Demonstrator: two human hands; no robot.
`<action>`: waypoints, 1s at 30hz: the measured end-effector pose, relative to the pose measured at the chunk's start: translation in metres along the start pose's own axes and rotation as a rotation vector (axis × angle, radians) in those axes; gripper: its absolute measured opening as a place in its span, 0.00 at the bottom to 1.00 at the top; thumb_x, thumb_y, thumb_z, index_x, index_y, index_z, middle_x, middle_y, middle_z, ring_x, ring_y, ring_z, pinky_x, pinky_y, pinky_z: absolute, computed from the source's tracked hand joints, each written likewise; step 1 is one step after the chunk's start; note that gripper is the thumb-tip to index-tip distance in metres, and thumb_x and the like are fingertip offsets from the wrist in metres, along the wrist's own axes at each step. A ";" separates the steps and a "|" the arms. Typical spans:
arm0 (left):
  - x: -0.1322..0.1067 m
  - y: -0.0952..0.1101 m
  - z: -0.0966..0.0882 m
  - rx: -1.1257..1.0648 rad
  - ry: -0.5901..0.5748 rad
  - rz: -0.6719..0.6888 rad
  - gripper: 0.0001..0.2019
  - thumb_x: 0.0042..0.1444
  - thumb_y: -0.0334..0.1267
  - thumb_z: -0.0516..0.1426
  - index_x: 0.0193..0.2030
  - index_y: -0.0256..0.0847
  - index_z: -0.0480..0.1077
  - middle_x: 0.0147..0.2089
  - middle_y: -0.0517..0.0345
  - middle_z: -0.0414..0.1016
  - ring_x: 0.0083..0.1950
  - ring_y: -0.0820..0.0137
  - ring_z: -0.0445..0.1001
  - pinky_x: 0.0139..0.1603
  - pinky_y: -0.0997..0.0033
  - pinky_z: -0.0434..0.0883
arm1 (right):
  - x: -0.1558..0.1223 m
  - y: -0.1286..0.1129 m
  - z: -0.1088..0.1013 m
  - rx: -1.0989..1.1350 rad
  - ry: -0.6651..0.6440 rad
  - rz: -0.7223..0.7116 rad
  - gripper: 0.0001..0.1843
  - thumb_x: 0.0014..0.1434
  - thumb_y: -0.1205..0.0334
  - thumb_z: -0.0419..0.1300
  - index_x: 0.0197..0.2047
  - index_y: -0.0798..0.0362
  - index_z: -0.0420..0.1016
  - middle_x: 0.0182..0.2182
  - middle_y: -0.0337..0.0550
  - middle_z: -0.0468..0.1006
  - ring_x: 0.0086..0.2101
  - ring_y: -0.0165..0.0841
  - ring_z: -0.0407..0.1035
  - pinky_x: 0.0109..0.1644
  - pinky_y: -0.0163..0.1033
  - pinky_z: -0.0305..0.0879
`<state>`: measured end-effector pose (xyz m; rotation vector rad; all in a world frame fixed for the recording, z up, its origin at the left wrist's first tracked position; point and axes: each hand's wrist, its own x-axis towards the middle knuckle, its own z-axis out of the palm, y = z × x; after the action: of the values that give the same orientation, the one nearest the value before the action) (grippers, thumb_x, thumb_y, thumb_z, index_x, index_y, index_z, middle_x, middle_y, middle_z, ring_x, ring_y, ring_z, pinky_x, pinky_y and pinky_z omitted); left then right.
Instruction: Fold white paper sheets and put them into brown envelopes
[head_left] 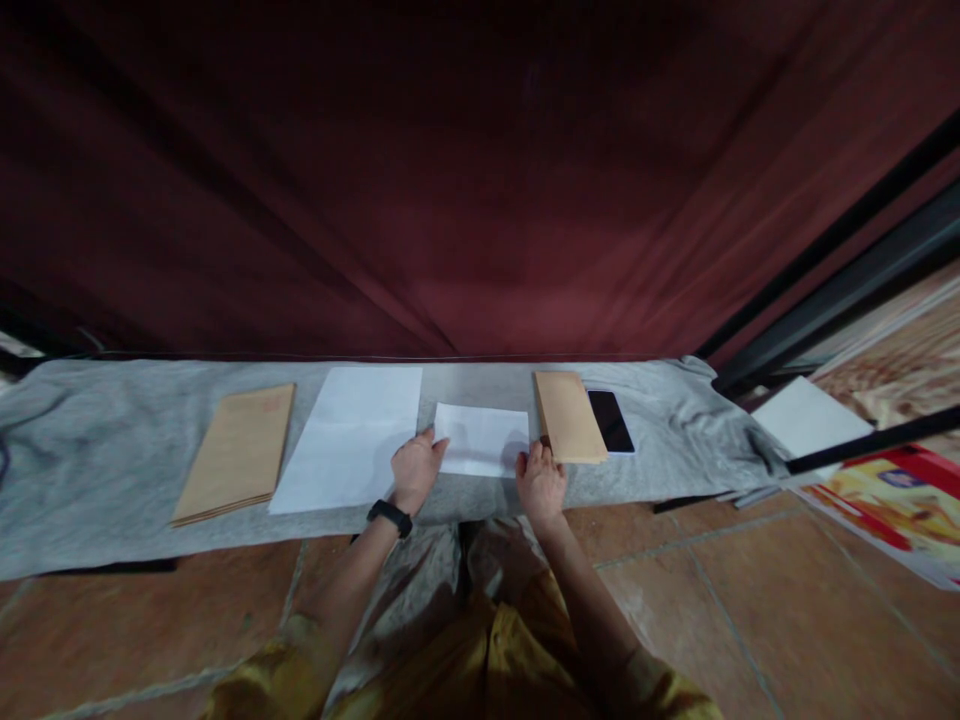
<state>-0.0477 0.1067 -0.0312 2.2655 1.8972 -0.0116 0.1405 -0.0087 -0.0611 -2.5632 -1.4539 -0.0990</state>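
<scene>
A folded white sheet of paper (481, 440) lies in front of me on the grey cloth. My left hand (416, 470), with a black watch on the wrist, has its thumb and fingers closed on the paper's left edge. At the lower right corner, my right hand (541, 482) grips the same paper, fingers curled. Just beyond its fingertips is a small stack of brown envelopes (568, 415). Larger white sheets (356, 435) lie flat to the left of my left hand.
Further left is a stack of large brown envelopes (238, 450). A phone (611, 422) with a dark screen lies beside the small envelopes. The grey cloth (675, 430) covers a narrow bench before a dark red curtain (480, 200). Black metal bars (832, 290) and a colourful box (900, 505) stand right.
</scene>
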 end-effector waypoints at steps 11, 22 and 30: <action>0.001 0.001 -0.003 -0.024 -0.016 0.003 0.20 0.70 0.51 0.49 0.53 0.40 0.74 0.44 0.43 0.83 0.48 0.58 0.81 0.44 0.68 0.70 | -0.030 -0.028 0.009 0.236 0.000 -0.529 0.26 0.74 0.57 0.50 0.72 0.49 0.60 0.72 0.46 0.60 0.69 0.43 0.53 0.71 0.52 0.50; -0.005 0.005 0.002 -0.040 0.066 -0.008 0.22 0.71 0.49 0.47 0.58 0.36 0.70 0.44 0.40 0.81 0.50 0.56 0.79 0.44 0.65 0.70 | -0.039 -0.026 0.021 0.207 -0.053 -0.566 0.28 0.74 0.55 0.50 0.74 0.47 0.56 0.72 0.44 0.59 0.70 0.43 0.54 0.74 0.55 0.45; -0.020 0.008 0.006 -0.091 0.264 0.112 0.17 0.68 0.37 0.48 0.59 0.36 0.68 0.57 0.40 0.74 0.60 0.54 0.71 0.60 0.57 0.68 | -0.040 -0.028 0.021 0.206 -0.050 -0.552 0.28 0.74 0.55 0.49 0.74 0.47 0.57 0.72 0.45 0.59 0.69 0.42 0.55 0.73 0.55 0.46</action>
<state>-0.0432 0.0849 -0.0331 2.4060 1.8411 0.3999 0.0951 -0.0246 -0.0840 -1.9589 -2.0314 0.0375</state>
